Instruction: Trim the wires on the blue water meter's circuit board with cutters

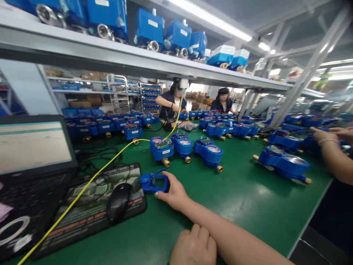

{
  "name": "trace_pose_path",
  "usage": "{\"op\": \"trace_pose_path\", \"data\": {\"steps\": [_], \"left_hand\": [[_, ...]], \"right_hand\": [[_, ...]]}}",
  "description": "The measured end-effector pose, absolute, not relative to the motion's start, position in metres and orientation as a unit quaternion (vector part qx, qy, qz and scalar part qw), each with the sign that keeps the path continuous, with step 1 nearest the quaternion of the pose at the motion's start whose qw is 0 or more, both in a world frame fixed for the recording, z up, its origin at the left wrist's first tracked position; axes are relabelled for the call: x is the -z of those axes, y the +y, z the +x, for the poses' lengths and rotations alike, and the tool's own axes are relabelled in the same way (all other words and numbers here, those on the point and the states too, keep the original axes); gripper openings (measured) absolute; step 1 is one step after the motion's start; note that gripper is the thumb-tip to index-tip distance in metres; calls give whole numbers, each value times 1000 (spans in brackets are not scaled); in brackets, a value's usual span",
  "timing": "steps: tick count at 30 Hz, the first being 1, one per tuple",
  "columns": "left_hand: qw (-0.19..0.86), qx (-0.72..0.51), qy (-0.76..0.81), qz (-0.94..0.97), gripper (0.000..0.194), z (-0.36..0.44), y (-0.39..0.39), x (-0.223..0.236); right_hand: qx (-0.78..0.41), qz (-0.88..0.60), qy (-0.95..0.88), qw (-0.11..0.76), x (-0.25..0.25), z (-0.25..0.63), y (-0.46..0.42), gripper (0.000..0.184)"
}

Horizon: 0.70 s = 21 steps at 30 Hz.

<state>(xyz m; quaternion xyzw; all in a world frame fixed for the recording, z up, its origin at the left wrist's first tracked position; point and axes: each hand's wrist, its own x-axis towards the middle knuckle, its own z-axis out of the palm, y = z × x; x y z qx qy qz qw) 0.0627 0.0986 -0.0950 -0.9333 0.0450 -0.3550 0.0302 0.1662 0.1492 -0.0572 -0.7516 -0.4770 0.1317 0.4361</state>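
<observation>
My right hand (175,191) reaches across from the lower right. Its thumb and fingers grip the right side of a blue plastic meter cover (149,183), which has an open frame and a round part at its left. The cover is just right of a black computer mouse (119,202) on a printed mouse pad (96,217). My left hand (194,246) is curled into a fist against my right forearm; no object shows in it, and its palm is hidden. Beyond the cover stand three blue water meters (162,151) with brass fittings; the left one shows wires and a circuit board.
A laptop (35,147) stands at the left. A yellow cable (96,176) hangs down and crosses the table. Another meter (284,162) lies at the right, near a co-worker's hand (327,138). A shelf (110,51) with blue units runs overhead. Two people sit opposite behind more meters.
</observation>
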Motion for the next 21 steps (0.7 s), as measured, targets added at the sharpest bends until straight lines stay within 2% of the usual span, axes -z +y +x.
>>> {"op": "trace_pose_path", "data": {"steps": [11,17,21], "left_hand": [[38,288,5,-957,19,71,90,109],[57,293,30,-954,19,71,95,105],[75,311,21,-947,22,68,91,96]], "right_hand": [[-100,-726,-529,428,70,168,148,81],[-72,-740,-496,448,74,171,158,70],[-68,-740,-522,418,78,169,162,68]]}}
